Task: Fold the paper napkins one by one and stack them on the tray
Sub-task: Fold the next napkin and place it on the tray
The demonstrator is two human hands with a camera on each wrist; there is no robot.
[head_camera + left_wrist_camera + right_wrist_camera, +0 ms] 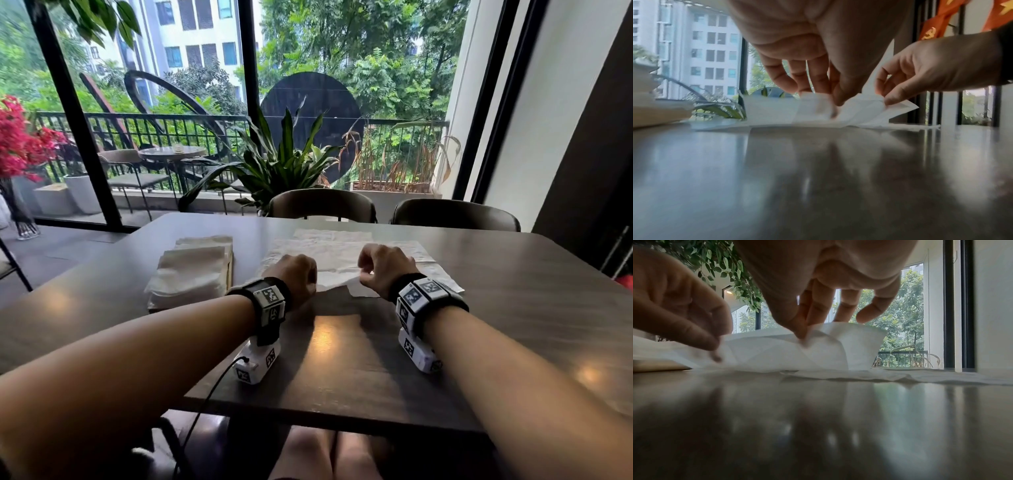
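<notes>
The left hand (297, 274) pinches the near edge of the top unfolded napkin (337, 255), thumb and fingers (786, 76) closed together on the paper, and in the left wrist view that edge is raised off the table (376, 359). The right hand (383, 267) pinches the same near edge just to the right of the left hand; its thumb and forefinger are clamped on the sheet while the other fingers (872, 309) curl loosely above it. Between the two pinches the paper stands up in a crumpled ridge — the rest of the sheet lies flat beyond the left hand.

That napkin rests on a spread of unfolded napkins (423, 255); at least two sheets show by their offset edges, but the exact number cannot be told. To the left of the left hand sits one tray (230, 265), only a thin wooden edge of it visible, carrying a stack of folded napkins (191, 270); two stepped layers can be made out, the count within them cannot.

Both forearms reach forward side by side over the near part of the table, wrists low, knuckles up, each with a black band holding a marker-covered block. Two chairs (322, 204) stand at the far side of the table, well beyond the left hand — a leafy plant (284, 164) behind them.
</notes>
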